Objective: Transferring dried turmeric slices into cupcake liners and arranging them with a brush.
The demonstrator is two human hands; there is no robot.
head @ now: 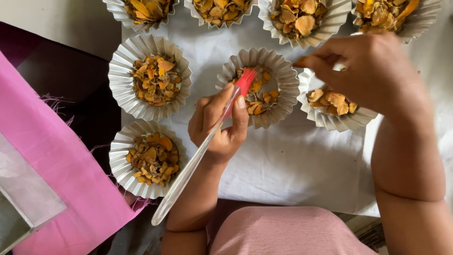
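Head view. We are looking straight down at a white cloth (292, 165) on which pleated foil cups of dried orange-yellow slices are standing in rows. The left hand (219, 125) is closing its fingers and thumb around a brush (207, 141) with a clear handle and red bristles; we are seeing the bristles resting on the slices in the middle foil cup (283, 78), while the handle is slanting down and to the left, past the wrist. The right hand (368, 68) is hovering over the neighbouring foil cup (330, 120) to the right, its fingertips pinching together on one small orange slice (300, 61) just above that cup's left rim. Two further cups are sitting at the left, an upper left cup (120, 71) and a lower left cup (120, 163), both filled alike. Four more are lining the top edge, partly cut off. A pink cloth (52, 165) is lying at the left, touching the lower left cup.
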